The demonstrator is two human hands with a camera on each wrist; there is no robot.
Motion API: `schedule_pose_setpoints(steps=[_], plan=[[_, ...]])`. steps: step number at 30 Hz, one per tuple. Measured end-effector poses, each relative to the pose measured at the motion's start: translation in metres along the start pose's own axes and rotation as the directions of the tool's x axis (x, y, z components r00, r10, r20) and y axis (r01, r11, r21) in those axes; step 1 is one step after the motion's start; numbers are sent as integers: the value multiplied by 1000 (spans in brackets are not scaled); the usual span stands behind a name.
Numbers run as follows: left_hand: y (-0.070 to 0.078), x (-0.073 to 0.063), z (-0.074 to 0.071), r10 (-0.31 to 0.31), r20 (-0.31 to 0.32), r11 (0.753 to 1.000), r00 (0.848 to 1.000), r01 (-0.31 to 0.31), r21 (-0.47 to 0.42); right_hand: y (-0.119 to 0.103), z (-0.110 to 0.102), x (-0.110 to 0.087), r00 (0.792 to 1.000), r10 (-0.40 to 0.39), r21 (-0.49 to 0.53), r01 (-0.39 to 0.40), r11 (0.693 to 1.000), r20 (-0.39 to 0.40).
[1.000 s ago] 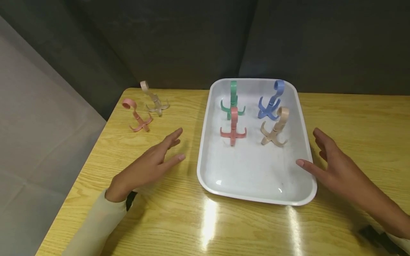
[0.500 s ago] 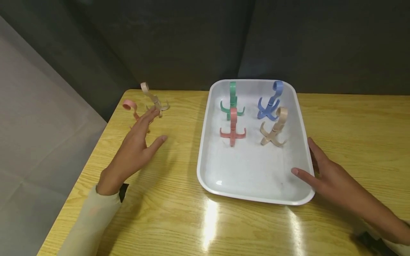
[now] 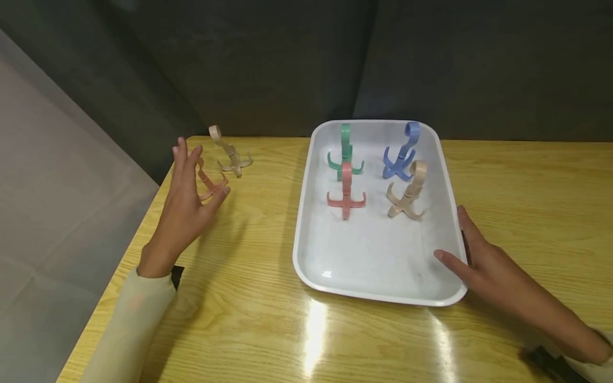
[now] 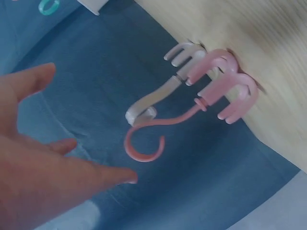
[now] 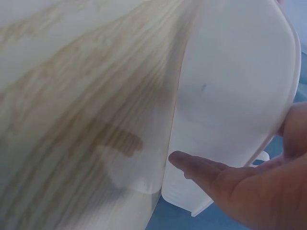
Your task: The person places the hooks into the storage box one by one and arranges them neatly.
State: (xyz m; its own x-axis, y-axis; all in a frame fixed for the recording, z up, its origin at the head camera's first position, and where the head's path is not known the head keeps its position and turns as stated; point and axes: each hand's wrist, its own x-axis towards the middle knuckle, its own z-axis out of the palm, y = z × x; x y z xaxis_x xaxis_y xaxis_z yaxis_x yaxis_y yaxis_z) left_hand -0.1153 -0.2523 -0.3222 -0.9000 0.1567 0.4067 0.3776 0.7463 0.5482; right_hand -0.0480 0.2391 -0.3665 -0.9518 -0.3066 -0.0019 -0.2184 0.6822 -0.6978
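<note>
My left hand (image 3: 184, 207) hovers at a pink hanging hook (image 3: 214, 189), with fingers and thumb spread on either side of it. The left wrist view shows a gap between the hand (image 4: 53, 184) and the pink hook's curl (image 4: 144, 155). Behind it stands a beige hook (image 3: 233, 158), curl up on several prongs. At the white tray's (image 3: 354, 260) right side, my right hand (image 3: 495, 271) holds the wall, thumb over the rim and fingers outside. Those fingers (image 5: 206, 170) lie along the outer wall in the right wrist view.
Inside the tray stand a green hook (image 3: 346, 149), a blue hook (image 3: 401, 154), another pink hook (image 3: 346, 194) and another beige hook (image 3: 409, 194). A dark curtain (image 3: 268, 69) hangs behind the wooden table (image 3: 249, 298). The table's left edge runs beside my left arm.
My left hand has moved left and away from me, past the beige hook to the pink one. My right hand has come in to the tray's right wall and holds it.
</note>
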Motion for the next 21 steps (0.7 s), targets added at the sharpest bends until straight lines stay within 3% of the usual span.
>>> schedule_pose_setpoints(steps=[6,12,21], plan=[[-14,11,-1,-86,-40,996,996,85,-25,-2,1,-1,1000,21,-6,-21,1000,16],[-23,14,-3,-207,-5,977,978,207,-47,-1,2,-2,999,36,-19,-35,999,27],[-34,23,-4,-264,-18,964,964,264,-24,0,1,-2,999,36,-29,-35,999,20]])
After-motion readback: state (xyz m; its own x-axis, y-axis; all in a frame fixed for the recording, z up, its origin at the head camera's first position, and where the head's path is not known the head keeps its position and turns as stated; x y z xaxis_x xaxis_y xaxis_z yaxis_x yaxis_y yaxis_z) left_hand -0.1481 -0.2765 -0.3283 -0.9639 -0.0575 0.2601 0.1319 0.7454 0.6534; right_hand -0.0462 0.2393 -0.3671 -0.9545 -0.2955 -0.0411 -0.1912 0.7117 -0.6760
